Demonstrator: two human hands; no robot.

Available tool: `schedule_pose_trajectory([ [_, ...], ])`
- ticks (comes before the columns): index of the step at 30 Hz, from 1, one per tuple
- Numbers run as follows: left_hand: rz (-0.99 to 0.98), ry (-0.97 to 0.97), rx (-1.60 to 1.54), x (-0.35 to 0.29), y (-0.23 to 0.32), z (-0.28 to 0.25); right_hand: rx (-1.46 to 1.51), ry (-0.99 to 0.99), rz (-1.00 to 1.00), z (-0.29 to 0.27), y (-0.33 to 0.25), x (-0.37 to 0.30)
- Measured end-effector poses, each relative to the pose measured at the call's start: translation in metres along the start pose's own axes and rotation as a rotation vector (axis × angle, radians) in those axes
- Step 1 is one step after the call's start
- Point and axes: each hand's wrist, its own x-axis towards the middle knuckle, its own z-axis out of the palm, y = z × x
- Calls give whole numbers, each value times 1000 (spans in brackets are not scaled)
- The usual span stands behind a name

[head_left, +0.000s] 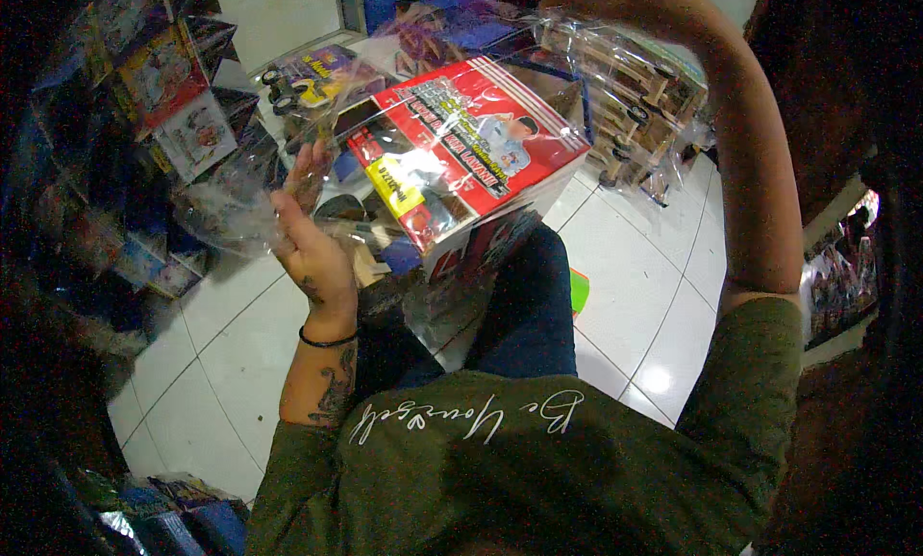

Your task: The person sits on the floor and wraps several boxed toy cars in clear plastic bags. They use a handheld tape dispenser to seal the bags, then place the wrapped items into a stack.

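The red-and-white box (461, 123) sits tilted above your lap amid clear plastic (236, 210). Your left grip (322, 258) is half-curled against that film, any pinch unclear; your right grip (659, 13), dark at the top edge, can't be read. Beyond lie white floor tiles (625, 316).

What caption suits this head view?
Left hand at clear plastic wrapping, beside a red-printed package, above white floor tiles.
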Motion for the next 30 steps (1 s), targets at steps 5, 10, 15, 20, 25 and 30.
schedule_pose_trajectory([
  [5,358,296,331,3,45,-5,-47,-650,7,80,-26,61],
  [10,757,-601,914,-29,102,57,122,-367,-233,105,18,32],
  [15,479,-1067,1455,-4,85,88,65,-288,-311,92,-1,-9],
  [20,537,-863,1254,16,67,70,47,-283,-361,98,-35,-35],
  [25,472,-834,1250,14,83,68,-107,-466,-300,98,-41,-42],
  [30,916,-550,959,13,92,67,38,-404,-221,90,-54,-42],
])
